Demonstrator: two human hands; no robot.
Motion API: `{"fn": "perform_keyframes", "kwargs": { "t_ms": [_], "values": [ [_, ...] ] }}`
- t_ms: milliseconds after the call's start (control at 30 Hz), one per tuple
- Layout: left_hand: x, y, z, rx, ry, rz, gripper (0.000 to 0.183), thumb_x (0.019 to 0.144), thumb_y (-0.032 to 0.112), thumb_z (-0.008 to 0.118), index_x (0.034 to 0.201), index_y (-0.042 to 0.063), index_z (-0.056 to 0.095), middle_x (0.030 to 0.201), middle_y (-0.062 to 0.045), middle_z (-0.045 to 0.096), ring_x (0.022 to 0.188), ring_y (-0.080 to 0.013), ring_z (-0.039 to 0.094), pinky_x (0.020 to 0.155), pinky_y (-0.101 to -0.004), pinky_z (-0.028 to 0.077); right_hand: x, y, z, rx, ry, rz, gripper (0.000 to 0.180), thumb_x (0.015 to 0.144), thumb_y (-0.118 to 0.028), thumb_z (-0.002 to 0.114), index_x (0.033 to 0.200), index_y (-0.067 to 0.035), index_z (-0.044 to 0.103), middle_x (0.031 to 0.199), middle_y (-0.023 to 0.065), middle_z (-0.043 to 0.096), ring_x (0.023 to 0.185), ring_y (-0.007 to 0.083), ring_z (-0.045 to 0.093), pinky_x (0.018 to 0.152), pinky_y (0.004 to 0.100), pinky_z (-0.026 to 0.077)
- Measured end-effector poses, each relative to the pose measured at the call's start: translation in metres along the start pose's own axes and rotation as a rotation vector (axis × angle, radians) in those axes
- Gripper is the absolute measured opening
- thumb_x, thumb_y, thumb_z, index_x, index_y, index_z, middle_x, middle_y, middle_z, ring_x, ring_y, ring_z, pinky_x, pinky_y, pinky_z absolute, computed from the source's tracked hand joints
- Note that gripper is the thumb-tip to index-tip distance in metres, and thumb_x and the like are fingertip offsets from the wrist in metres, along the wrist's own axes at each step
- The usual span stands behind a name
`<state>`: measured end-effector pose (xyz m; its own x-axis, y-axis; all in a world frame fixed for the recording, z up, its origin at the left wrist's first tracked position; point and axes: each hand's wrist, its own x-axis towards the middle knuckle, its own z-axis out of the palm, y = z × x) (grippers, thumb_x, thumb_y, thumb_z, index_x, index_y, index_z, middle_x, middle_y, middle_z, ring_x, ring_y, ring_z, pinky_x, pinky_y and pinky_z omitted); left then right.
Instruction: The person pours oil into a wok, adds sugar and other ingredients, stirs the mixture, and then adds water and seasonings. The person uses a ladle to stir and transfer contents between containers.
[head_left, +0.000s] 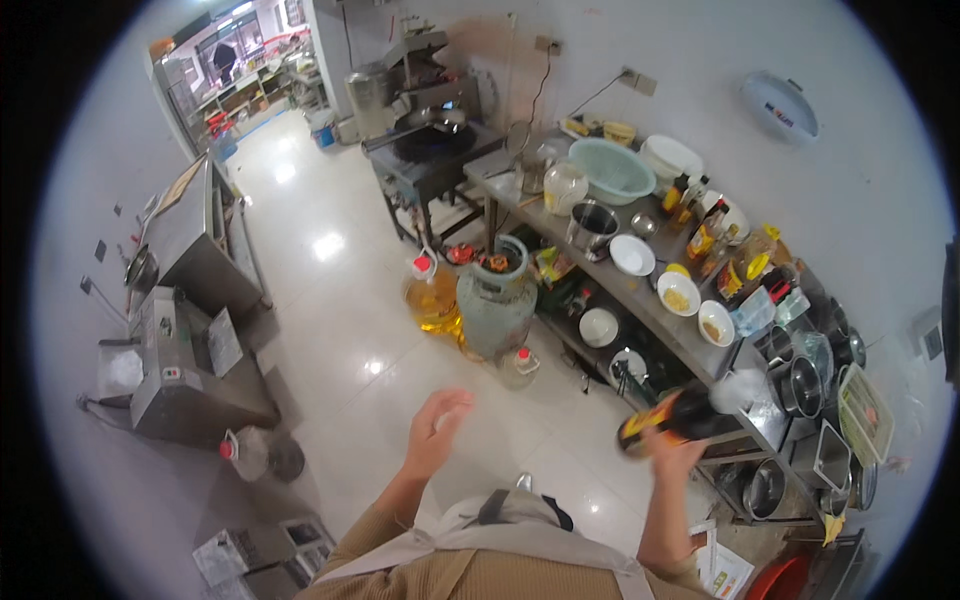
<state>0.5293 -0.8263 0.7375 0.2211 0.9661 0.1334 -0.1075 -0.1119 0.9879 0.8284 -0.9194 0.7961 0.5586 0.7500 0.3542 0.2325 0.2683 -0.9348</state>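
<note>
My right hand (670, 452) is shut on a large dark bottle (686, 415) with a yellow and red label, tilted almost on its side near the front edge of the steel worktable (682, 337). A whitish blurred shape covers the bottle's far end. My left hand (441, 420) is over the floor with nothing in it, its fingers partly curled. On the worktable stand a white bowl of yellowish bits (677, 294), a white bowl with brown contents (716, 324), an empty-looking white bowl (631, 255) and a steel pot (592, 223). Several sauce bottles (703, 238) stand behind them.
A gas cylinder (495, 307), a jug of yellow oil (433, 300) and a clear jug (519, 369) stand on the floor ahead. Beyond is a wok stove (427, 154). Steel equipment (191, 375) and another jug (259, 454) are at left. Steel pans (801, 386) crowd the right.
</note>
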Motion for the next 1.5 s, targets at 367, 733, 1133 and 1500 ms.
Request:
{"fn": "perform_keyframes", "kwargs": {
  "t_ms": [367, 733, 1133, 1500],
  "values": [
    [-0.035, -0.004, -0.021, 0.048, 0.280, -0.213, 0.018, 0.088, 0.009, 0.048, 0.100, -0.004, 0.053, 0.092, -0.010, 0.061, 0.082, -0.0168, 0.060, 0.075, -0.0270, 0.046, 0.054, 0.006, 0.041, 0.177, -0.071, 0.236, 0.049, 0.057, 0.006, 0.067, 0.103, -0.002, 0.052, 0.087, 0.0077, 0.054, 0.079, 0.0179, 0.055, 0.070, 0.0298, 0.047],
    [0.024, -0.014, -0.110, 0.099, 0.307, -0.190, 0.016, 0.089, 0.010, 0.048, 0.093, -0.003, 0.056, 0.090, -0.010, 0.060, 0.079, -0.0185, 0.059, 0.074, -0.0290, 0.046, 0.091, 0.008, 0.186, 0.216, -0.217, 0.070, 0.053, 0.060, 0.004, 0.067, 0.108, 0.000, 0.045, 0.091, 0.0052, 0.054, 0.086, 0.0169, 0.054, 0.080, 0.0317, 0.045],
    [0.116, -0.014, -0.292, 0.196, 0.503, -0.078, 0.015, 0.088, 0.010, 0.049, 0.091, -0.003, 0.057, 0.087, -0.009, 0.061, 0.074, -0.0149, 0.060, 0.070, -0.0251, 0.045, 0.073, 0.087, 0.351, -0.024, -0.289, 0.286, 0.047, 0.060, 0.006, 0.064, 0.103, -0.003, 0.048, 0.094, 0.0087, 0.055, 0.086, 0.0155, 0.054, 0.075, 0.0295, 0.045],
    [0.166, -0.045, -0.334, -0.006, 0.622, -0.238, 0.016, 0.089, 0.012, 0.049, 0.093, -0.003, 0.055, 0.089, -0.011, 0.060, 0.074, -0.0158, 0.059, 0.071, -0.0263, 0.047, 0.139, 0.113, 0.460, 0.102, -0.372, 0.376, 0.052, 0.058, -0.002, 0.071, 0.106, -0.002, 0.049, 0.100, 0.0075, 0.054, 0.094, 0.0149, 0.053, 0.082, 0.0302, 0.043]
  ]
}}
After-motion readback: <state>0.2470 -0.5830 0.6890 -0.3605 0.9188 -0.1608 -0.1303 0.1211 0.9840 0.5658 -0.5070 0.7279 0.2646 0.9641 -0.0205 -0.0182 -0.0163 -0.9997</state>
